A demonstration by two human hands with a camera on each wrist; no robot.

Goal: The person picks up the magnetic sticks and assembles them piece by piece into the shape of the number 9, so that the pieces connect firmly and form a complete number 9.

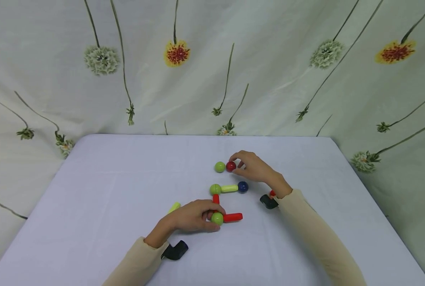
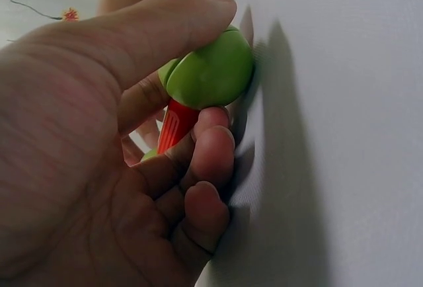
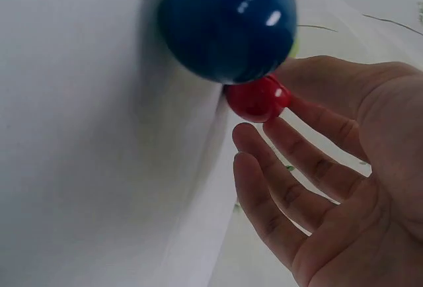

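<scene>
My left hand (image 1: pixel 194 215) holds a green ball (image 1: pixel 217 219) between thumb and fingers, low over the white cloth. From that ball one red stick (image 1: pixel 233 217) points right, and another red stick (image 1: pixel 216 198) leads up to a second green ball (image 1: pixel 215 189). A yellow-green stick (image 1: pixel 229 188) links this one to a dark blue ball (image 1: pixel 243 187). Farther back, my right hand (image 1: pixel 254 167) pinches a red ball (image 1: pixel 230 166) with thumb and index finger, its other fingers held loosely. Just left of the red ball sits a loose green ball (image 1: pixel 220 167).
Partly hidden behind the left hand lies another yellow-green stick (image 1: pixel 174 207). A small red piece (image 1: pixel 272 193) shows beside the right wrist. Black wrist devices (image 1: pixel 175 251) stick out by both cuffs. Behind the table (image 1: pixel 126 167) hangs a flower-patterned cloth (image 1: pixel 198 91).
</scene>
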